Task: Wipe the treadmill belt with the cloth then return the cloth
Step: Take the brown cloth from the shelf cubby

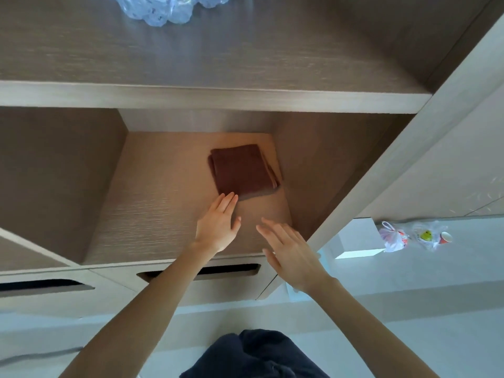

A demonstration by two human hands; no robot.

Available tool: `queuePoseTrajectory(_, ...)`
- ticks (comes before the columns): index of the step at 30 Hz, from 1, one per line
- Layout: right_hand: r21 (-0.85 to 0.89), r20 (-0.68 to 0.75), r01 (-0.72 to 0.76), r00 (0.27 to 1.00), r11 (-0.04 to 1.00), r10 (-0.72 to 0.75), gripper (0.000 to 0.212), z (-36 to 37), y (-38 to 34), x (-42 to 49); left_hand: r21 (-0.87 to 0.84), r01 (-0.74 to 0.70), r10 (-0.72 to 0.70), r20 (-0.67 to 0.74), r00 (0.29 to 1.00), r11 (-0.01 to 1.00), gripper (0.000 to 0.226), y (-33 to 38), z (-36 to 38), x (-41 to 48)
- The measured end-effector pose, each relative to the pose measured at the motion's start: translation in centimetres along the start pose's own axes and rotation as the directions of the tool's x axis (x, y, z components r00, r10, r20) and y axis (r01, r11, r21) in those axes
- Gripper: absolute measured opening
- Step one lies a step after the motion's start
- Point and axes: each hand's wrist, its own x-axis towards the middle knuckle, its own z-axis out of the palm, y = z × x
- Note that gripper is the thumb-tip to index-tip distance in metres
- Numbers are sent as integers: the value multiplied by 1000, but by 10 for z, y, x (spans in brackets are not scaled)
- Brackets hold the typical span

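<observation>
While the folded cloth point(244, 170) lies on the shelf point(163, 214), your left hand point(218, 227), flat, touches its near edge and your right hand point(291, 255) hovers spread; neither grip holds anything, so pinching one layer could unfold it.

Cloth point(243, 170): brown, matt, napped terry. Shelf point(152, 214): pale wood-grain laminate, faint sheen. Bag point(166, 8), upper left of frame: thin, crinkled, glossy clear plastic.
</observation>
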Motion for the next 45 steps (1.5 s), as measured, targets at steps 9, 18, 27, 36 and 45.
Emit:
queuePoseTrajectory(9,-6,18,97,995,995,-97,40,12,-7,68,21,-201,202,-137,970,979,54,-19,-9,-81)
queuePoseTrajectory(18,-53,235,-167,956,985,175,57,56,-10,119,-8,-315,312,-114,943,949,53,-61,-26,-112)
queuePoseTrajectory(27,-31,-91,-307,948,951,303,53,62,-66,44,-213,-288,289,-26,957,934,53,-84,-29,-63)
queuePoseTrajectory(36,-2,189,-355,918,935,349,107,70,-50,95,-259,-376,384,-21,923,890,50,-103,-29,-48)
queuePoseTrajectory(45,-8,-316,-318,901,948,299,59,95,-82,83,-262,-385,395,-16,919,885,40,-117,-37,-39)
